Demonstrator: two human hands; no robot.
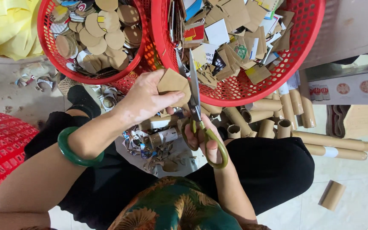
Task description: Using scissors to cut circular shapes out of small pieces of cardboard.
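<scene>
My left hand [143,100] pinches a small brown cardboard piece [173,83] in front of me. A green bangle [75,149] sits on that wrist. My right hand [205,136] grips olive-handled scissors [199,115], whose long blades point up beside the cardboard piece, touching its right edge. Both hands hover above my lap, just below two red baskets.
A red basket [50,47] at upper left holds several cut cardboard discs. A larger red basket [307,38] holds cardboard scraps. Cardboard tubes [286,123] lie on the floor at right, one stray tube [332,194] lower right. Paper offcuts [158,149] litter the floor between my knees. Another red basket [1,145] sits left.
</scene>
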